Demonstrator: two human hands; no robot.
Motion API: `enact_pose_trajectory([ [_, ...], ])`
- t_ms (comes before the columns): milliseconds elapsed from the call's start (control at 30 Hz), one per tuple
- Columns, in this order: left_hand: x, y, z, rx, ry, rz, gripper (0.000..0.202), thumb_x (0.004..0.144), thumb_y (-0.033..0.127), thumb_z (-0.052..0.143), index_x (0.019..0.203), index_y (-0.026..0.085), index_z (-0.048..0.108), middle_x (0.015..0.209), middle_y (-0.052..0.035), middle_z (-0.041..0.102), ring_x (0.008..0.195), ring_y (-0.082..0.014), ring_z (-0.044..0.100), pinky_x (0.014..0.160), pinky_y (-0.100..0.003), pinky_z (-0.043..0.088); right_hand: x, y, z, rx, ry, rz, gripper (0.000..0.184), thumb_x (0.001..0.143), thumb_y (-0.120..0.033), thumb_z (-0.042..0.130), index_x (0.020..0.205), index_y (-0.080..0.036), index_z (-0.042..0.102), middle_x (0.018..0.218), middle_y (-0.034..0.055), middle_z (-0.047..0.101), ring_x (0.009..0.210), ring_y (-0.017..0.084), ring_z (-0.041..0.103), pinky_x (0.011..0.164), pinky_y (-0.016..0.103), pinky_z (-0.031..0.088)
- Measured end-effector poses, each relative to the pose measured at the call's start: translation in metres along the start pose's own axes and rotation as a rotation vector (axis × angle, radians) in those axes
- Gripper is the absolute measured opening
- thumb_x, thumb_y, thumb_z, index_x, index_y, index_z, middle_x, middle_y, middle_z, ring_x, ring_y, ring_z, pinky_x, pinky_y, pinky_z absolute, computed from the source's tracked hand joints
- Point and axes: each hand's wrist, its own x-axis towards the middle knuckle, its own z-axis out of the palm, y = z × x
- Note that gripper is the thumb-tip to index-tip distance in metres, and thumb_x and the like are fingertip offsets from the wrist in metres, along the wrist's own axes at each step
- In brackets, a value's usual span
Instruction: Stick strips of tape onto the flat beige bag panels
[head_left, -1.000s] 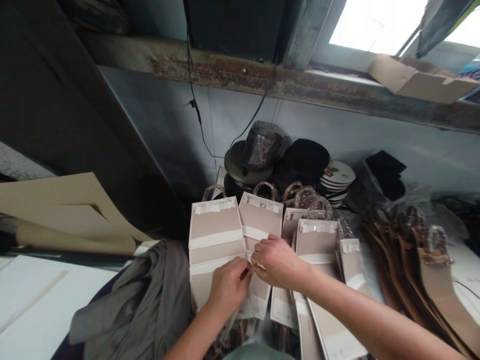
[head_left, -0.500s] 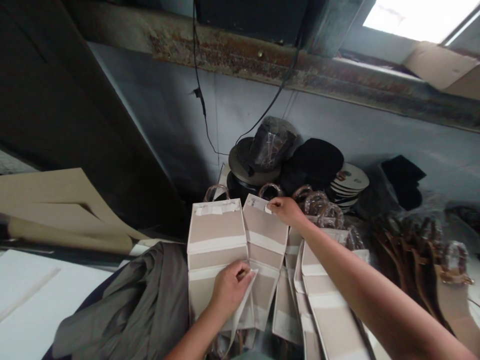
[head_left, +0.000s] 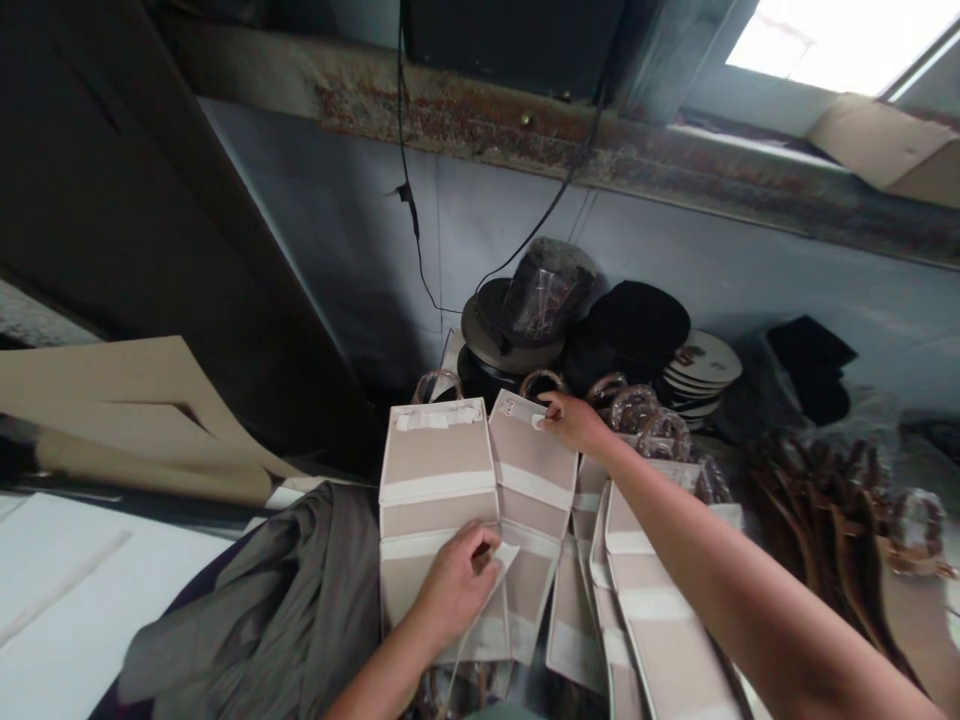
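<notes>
Two beige bag panels with pale bands lie side by side in front of me. Along the top of the left panel (head_left: 439,460) runs a crumpled white strip. On the right panel (head_left: 531,460), my right hand (head_left: 577,422) pinches a small white piece of tape (head_left: 538,421) at the top edge, beside small reddish marks. Lower down, over the panels, my left hand (head_left: 457,582) is closed on a long white strip (head_left: 506,556), whose end sticks out past the fingertips and whose tail hangs below.
More beige panels (head_left: 667,610) overlap on the right, with plastic-wrapped brown handles (head_left: 634,410) behind. Black rolls (head_left: 626,322) stand against the wall. Brown bag pieces (head_left: 832,530) line the far right. Grey cloth (head_left: 285,610) and a white board (head_left: 67,610) lie left.
The view has shifted slightly. Both hands stay almost in place, and the strip end at my left hand points a little more to the right.
</notes>
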Motion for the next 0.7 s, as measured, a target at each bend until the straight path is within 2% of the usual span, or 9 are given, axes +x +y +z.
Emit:
enact_pose_trajectory([
  [100, -0.007, 0.0, 0.002, -0.093, -0.004, -0.053, 0.017, 0.077, 0.013, 0.058, 0.091, 0.019, 0.066, 0.084, -0.0006, 0.067, 0.083, -0.0179, 0.063, 0.08, -0.027, 0.048, 0.002, 0.001, -0.004, -0.034, 0.038, 0.029, 0.044, 0.083, -0.021, 0.072, 0.126, -0.018, 0.069, 0.087, 0.0014, 0.073, 0.077, 0.016, 0.064, 0.07, 0.024, 0.044],
  [200, -0.017, 0.003, 0.004, -0.13, 0.019, -0.096, 0.042, 0.078, 0.015, 0.061, 0.12, 0.019, 0.065, 0.083, 0.0013, 0.066, 0.081, -0.0175, 0.063, 0.08, -0.027, 0.048, 0.0, 0.0, -0.007, -0.04, 0.064, 0.038, 0.037, 0.087, -0.017, 0.065, 0.124, -0.017, 0.07, 0.088, 0.0025, 0.074, 0.078, 0.016, 0.066, 0.072, 0.024, 0.044],
  [267, -0.024, 0.007, 0.004, -0.122, 0.029, -0.114, 0.059, 0.079, 0.016, 0.063, 0.138, 0.02, 0.058, 0.083, 0.0023, 0.066, 0.079, -0.0171, 0.063, 0.08, -0.027, 0.048, -0.003, -0.002, -0.007, -0.05, 0.076, 0.045, 0.038, 0.088, -0.021, 0.066, 0.126, -0.018, 0.07, 0.089, 0.0024, 0.075, 0.079, 0.016, 0.067, 0.071, 0.023, 0.045],
  [333, -0.03, 0.013, 0.002, -0.089, 0.037, -0.111, 0.06, 0.08, 0.019, 0.063, 0.14, 0.02, 0.059, 0.083, 0.0015, 0.066, 0.079, -0.0174, 0.062, 0.08, -0.028, 0.048, -0.005, -0.005, -0.006, -0.071, 0.093, 0.061, 0.041, 0.086, -0.03, 0.072, 0.126, -0.02, 0.07, 0.09, 0.0029, 0.076, 0.08, 0.017, 0.068, 0.069, 0.023, 0.044],
  [433, -0.039, 0.023, -0.001, -0.013, 0.048, -0.026, 0.03, 0.085, 0.024, 0.063, 0.113, 0.021, 0.074, 0.087, -0.0019, 0.068, 0.084, -0.0189, 0.062, 0.081, -0.028, 0.046, -0.006, -0.011, -0.003, -0.115, 0.141, 0.113, 0.032, 0.089, -0.041, 0.069, 0.114, -0.021, 0.076, 0.09, 0.0068, 0.076, 0.082, 0.02, 0.069, 0.069, 0.026, 0.044],
  [500, -0.044, 0.028, -0.004, 0.032, 0.072, 0.03, 0.014, 0.088, 0.026, 0.062, 0.089, 0.021, 0.074, 0.085, -0.0025, 0.067, 0.084, -0.019, 0.062, 0.08, -0.027, 0.045, -0.008, -0.016, -0.003, -0.129, 0.174, 0.13, 0.028, 0.093, -0.041, 0.064, 0.107, -0.021, 0.078, 0.092, 0.0093, 0.076, 0.085, 0.023, 0.069, 0.071, 0.028, 0.045],
  [600, -0.051, 0.032, -0.005, 0.06, 0.145, 0.033, 0.021, 0.092, 0.03, 0.06, 0.074, 0.02, 0.066, 0.078, -0.0005, 0.062, 0.078, -0.0172, 0.059, 0.074, -0.026, 0.042, -0.023, -0.029, -0.005, -0.088, 0.211, 0.072, 0.03, 0.095, -0.037, 0.061, 0.115, -0.019, 0.075, 0.099, 0.0112, 0.075, 0.092, 0.025, 0.068, 0.077, 0.031, 0.047],
  [667, -0.053, 0.032, -0.005, 0.064, 0.192, 0.024, 0.025, 0.093, 0.034, 0.059, 0.072, 0.02, 0.062, 0.075, 0.0005, 0.059, 0.074, -0.0162, 0.056, 0.071, -0.025, 0.041, -0.045, -0.042, -0.004, 0.004, 0.209, -0.035, 0.031, 0.096, -0.035, 0.061, 0.119, -0.018, 0.074, 0.1, 0.0103, 0.075, 0.09, 0.024, 0.067, 0.079, 0.032, 0.049],
  [700, -0.053, 0.031, -0.005, 0.069, 0.207, 0.025, 0.027, 0.093, 0.035, 0.058, 0.07, 0.02, 0.06, 0.074, 0.0008, 0.057, 0.073, -0.0159, 0.055, 0.07, -0.025, 0.04, -0.061, -0.05, -0.002, 0.074, 0.163, -0.116, 0.031, 0.096, -0.035, 0.061, 0.118, -0.018, 0.074, 0.1, 0.0093, 0.074, 0.089, 0.023, 0.067, 0.079, 0.031, 0.049],
])
